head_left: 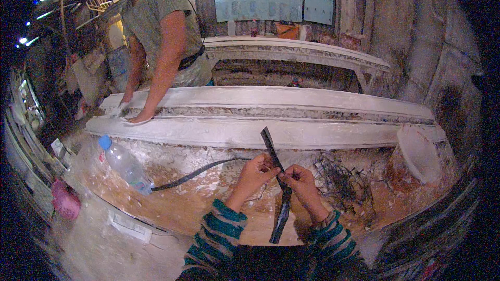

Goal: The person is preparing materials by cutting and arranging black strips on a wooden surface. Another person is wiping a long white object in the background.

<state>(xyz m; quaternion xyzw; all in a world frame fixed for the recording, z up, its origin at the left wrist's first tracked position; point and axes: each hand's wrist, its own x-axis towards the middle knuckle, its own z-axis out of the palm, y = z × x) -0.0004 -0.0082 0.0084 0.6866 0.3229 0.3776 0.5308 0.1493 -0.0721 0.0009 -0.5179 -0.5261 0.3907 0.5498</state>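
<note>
Over the near worktable, both hands pinch a dark, flat strap-like strip (282, 216) at its middle. It slants upright, one end above my fingers and a crumpled end hanging below. My left hand (250, 176) is closed on it, thumb and forefinger together. Close beside it, my right hand (303, 184) pinches the same strip with its fingertips. Another dark band (194, 173) runs from my left hand to the clear plastic bottle (124, 162) with a blue cap lying at left. Whether band and strip are one piece, I cannot tell.
A tangle of black strands (344, 184) lies right of my hands, near a whitish bucket (416, 153). Long white-coated pieces (276, 131) stretch across behind. At far left, another person (164, 36) leans over them, hands on the white surface. A pink object (66, 199) sits lower left.
</note>
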